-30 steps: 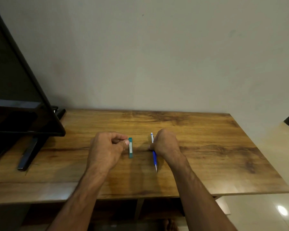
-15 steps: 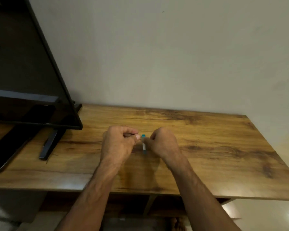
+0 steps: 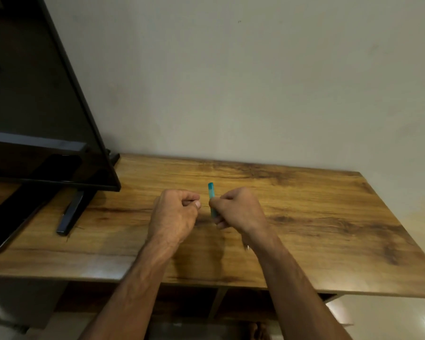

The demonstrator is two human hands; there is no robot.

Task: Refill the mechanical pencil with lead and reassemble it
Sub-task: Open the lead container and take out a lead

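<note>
My right hand [image 3: 238, 212] grips a teal lead case [image 3: 211, 192] and holds it upright above the wooden table [image 3: 317, 217]; its lower half is hidden in my fingers. My left hand [image 3: 174, 214] hovers just left of the case, apart from it. Its fingers are curled and the thumb presses on the forefinger, and I cannot see anything between them. Only the metal tip of the mechanical pencil [image 3: 247, 247] shows on the table, beside my right wrist; my forearm hides the rest.
A black TV [image 3: 35, 106] stands on the left of the table on a dark foot [image 3: 70, 214]. A long black bar [image 3: 8, 224] lies in front of it. The wall runs along the table's far edge. Shelf compartments lie below the front edge.
My right hand left the pencil on the table and took the lead case from my left hand. It lifted the case upright, and my left hand drew slightly away. The camera turned left.
</note>
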